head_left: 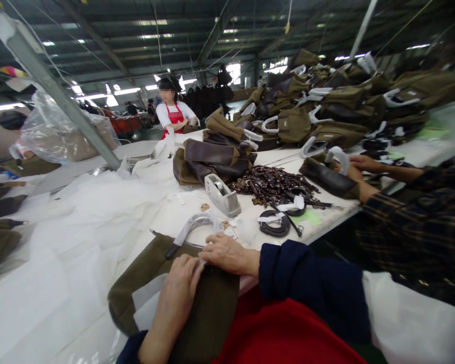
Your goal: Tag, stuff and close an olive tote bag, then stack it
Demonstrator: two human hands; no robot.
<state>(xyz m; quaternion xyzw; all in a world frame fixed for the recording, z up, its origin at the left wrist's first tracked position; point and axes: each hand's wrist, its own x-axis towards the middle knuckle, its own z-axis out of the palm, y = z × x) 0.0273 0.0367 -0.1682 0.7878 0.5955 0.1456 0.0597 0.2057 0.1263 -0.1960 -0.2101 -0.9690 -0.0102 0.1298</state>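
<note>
Head view, olive bag (220, 308): lying this side of the tape dispenser (223, 197).
Left hand (179, 283): pinching at its edge.
Right hand (227, 254): touching there; cannot tell whether gripping.
Risk: white sheet (147, 299) could be creasing, left arm rubbing it.

The left hand (178, 283) points toward one o'clock, the right hand (229, 253) toward ten o'clock; their fingers (213, 252) are bent, close together.

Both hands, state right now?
Left hand: fingers curled at the olive bag; whether it pinches anything can't be told.
Right hand: fingers bent, at the same bag's top; grip can't be told.
</note>
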